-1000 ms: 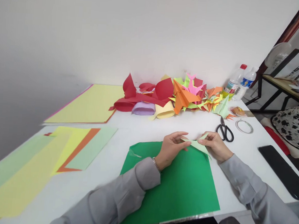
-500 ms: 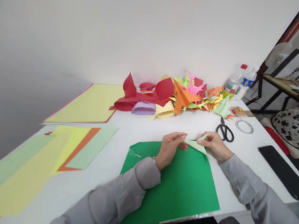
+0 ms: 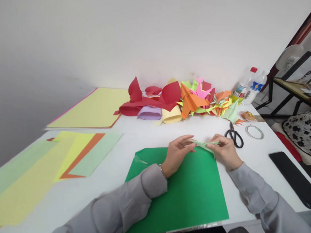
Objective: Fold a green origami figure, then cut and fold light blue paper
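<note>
My left hand [image 3: 178,152] pinches the pale green folded paper [image 3: 204,144] at nine o'clock, my right hand [image 3: 223,151] at three, both grips closed on it, just above the dark green paper sheet [image 3: 182,193]. Mid-fold, I reckon; next wants edges aligned.

The right hand [image 3: 223,151] covers one end of the pale green folded paper [image 3: 203,144]. The black phone [image 3: 295,178] runs off the right edge. Labels on the water bottles [image 3: 255,87] are too small to read.

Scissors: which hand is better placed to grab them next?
Right, probably: the scissors lie just beyond the right hand, while the left hand is farther off, across the pale green folded paper both pinch.
</note>
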